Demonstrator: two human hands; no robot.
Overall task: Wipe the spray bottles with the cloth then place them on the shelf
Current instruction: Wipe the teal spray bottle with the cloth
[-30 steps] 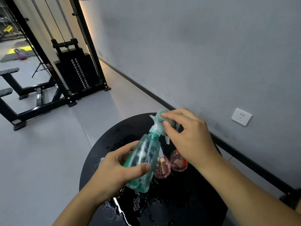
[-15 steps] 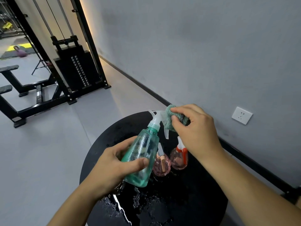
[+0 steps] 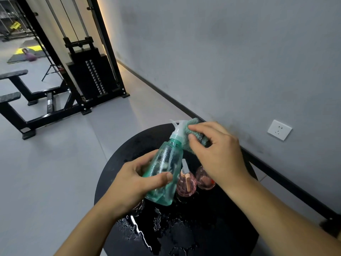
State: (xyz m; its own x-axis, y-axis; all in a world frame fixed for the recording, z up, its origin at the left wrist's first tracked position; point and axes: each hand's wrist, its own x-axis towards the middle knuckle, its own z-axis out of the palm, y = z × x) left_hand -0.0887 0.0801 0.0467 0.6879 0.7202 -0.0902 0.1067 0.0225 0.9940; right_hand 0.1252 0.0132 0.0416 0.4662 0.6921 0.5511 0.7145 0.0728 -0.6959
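Observation:
My left hand (image 3: 132, 183) grips the body of a clear green spray bottle (image 3: 166, 170), held tilted above a round black table (image 3: 212, 237). My right hand (image 3: 215, 152) pinches a green cloth (image 3: 193, 130) against the bottle's white spray head (image 3: 178, 127). Two small pink spray bottles stand on the table behind the green one: one with a white nozzle (image 3: 185, 183), the other (image 3: 203, 179) partly hidden under my right hand. No shelf is in view.
Water droplets and puddles (image 3: 140, 231) cover the tabletop. A grey wall with a white socket (image 3: 279, 129) runs along the right. A black cable weight machine (image 3: 92, 74) and benches stand on the grey floor at far left.
My right hand with the cloth has shifted from the spray head's top down its right side toward the neck. The bottle stays tilted in my left hand.

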